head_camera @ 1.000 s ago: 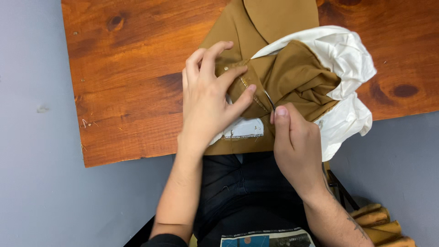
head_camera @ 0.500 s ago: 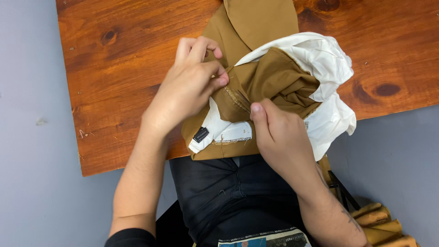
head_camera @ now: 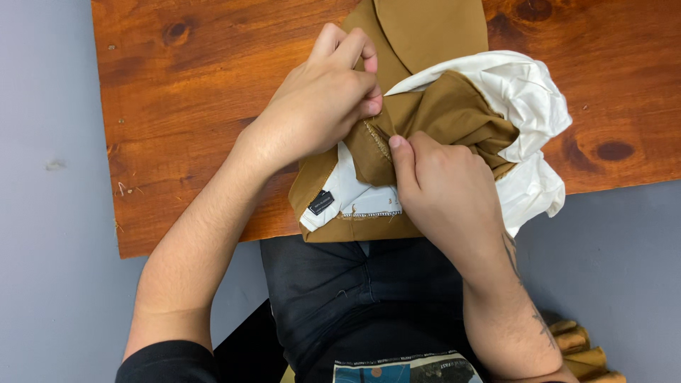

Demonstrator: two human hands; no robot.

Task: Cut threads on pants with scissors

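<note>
A brown garment with a white lining is seen lying on a wooden surface, near its front edge, partly turned inside out. The lining is bunched up at the right side, and a fold of brown cloth is wrapped within it. A strip of white inner fabric is exposed at the garment's near edge, where a small black label is sewn on.

The left hand is closed on the garment: a stitched edge of brown cloth is pinched between its thumb and curled fingers, just left of the bunched fold. The right hand is laid over the lower part of the fold, with its thumb pressed along the stitched edge, just beside the left hand's grip. Its fingers are curled under the cloth and hidden, so only a closed grasp on the brown fabric can be made out. The two hands are almost touching at the seam.

The garment's near edge hangs slightly over the surface towards the person's lap, where dark trousers are visible. A grey floor is seen around the surface.
</note>
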